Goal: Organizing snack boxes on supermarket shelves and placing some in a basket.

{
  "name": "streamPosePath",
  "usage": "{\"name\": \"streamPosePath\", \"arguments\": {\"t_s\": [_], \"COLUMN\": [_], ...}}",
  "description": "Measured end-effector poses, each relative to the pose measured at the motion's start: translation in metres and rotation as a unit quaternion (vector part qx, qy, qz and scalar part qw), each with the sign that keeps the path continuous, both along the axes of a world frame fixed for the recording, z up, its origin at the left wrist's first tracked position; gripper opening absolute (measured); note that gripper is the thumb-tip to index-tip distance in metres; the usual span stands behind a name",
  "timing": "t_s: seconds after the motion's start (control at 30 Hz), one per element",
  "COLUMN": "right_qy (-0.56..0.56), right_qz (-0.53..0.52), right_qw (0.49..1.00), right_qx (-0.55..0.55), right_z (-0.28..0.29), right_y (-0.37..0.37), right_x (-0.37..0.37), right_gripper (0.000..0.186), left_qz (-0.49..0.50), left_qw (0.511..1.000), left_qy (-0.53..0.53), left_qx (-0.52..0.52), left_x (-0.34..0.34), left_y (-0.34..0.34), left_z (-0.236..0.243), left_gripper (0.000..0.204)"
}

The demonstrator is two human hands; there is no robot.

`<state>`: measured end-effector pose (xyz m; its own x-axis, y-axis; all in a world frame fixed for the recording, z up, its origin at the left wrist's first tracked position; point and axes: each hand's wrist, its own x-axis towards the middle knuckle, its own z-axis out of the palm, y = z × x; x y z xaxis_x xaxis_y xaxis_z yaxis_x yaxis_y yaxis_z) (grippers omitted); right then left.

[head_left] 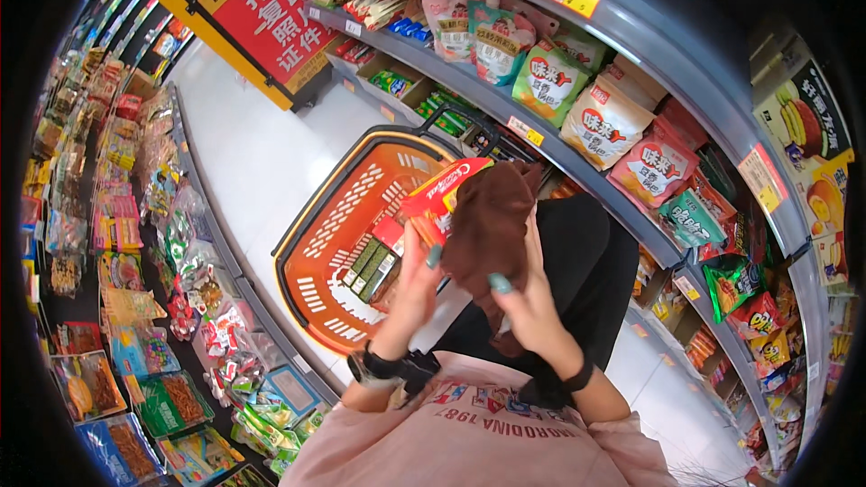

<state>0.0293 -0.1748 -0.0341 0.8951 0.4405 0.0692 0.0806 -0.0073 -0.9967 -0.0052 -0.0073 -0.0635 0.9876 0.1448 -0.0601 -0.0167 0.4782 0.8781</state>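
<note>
My left hand point(417, 275) grips a red package point(435, 195) with yellow edging, held up above the basket. My right hand point(532, 302) holds a bunched brown cloth point(489, 230), its thumb across the front. The cloth lies against the package and covers part of it. Below them an orange shopping basket point(320, 216) with a dark handle stands in front of me, holding green-topped packages point(368, 268) and other items partly hidden by my left hand.
A curved shelf point(595, 13) of bagged snacks runs along the front and right. Another display of packaged snacks point(176, 397) fills the left side. A yellow-framed red sign point(262, 9) stands at the upper left, and pale tiled floor point(225, 171) lies beside the basket.
</note>
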Motion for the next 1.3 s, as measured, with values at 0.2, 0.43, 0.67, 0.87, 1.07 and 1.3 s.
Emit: {"name": "streamPosePath", "arguments": {"t_s": [0.2, 0.43, 0.67, 0.87, 1.07, 1.3], "right_qy": [-0.196, -0.078, -0.037, 0.296, 0.402, 0.393], "right_qz": [-0.077, -0.192, -0.207, -0.117, -0.041, -0.010], "right_qw": [0.977, 0.973, 0.972, 0.910, 0.838, 0.866], "right_qx": [-0.019, 0.106, 0.105, 0.267, 0.366, 0.308], "right_z": [0.012, 0.012, 0.014, 0.006, 0.001, 0.017], "right_y": [0.010, 0.006, -0.002, -0.011, -0.013, -0.017], "right_x": [0.006, 0.016, 0.013, 0.022, 0.023, 0.010], "right_gripper": [0.054, 0.034, 0.037, 0.046, 0.047, 0.051], "left_qz": [0.125, 0.114, 0.057, 0.002, -0.045, -0.017], "left_qw": [0.992, 0.991, 0.998, 1.000, 0.996, 0.993], "left_qy": [0.004, -0.046, -0.003, -0.011, 0.056, 0.049], "left_qx": [0.019, 0.062, 0.015, 0.002, -0.047, 0.109], "left_x": [0.008, 0.012, 0.015, 0.008, 0.002, 0.022], "left_y": [-0.031, -0.040, -0.021, 0.001, 0.025, 0.023], "left_z": [0.027, 0.040, 0.046, 0.037, 0.007, 0.005], "left_gripper": [0.090, 0.081, 0.064, 0.068, 0.055, 0.045]}}
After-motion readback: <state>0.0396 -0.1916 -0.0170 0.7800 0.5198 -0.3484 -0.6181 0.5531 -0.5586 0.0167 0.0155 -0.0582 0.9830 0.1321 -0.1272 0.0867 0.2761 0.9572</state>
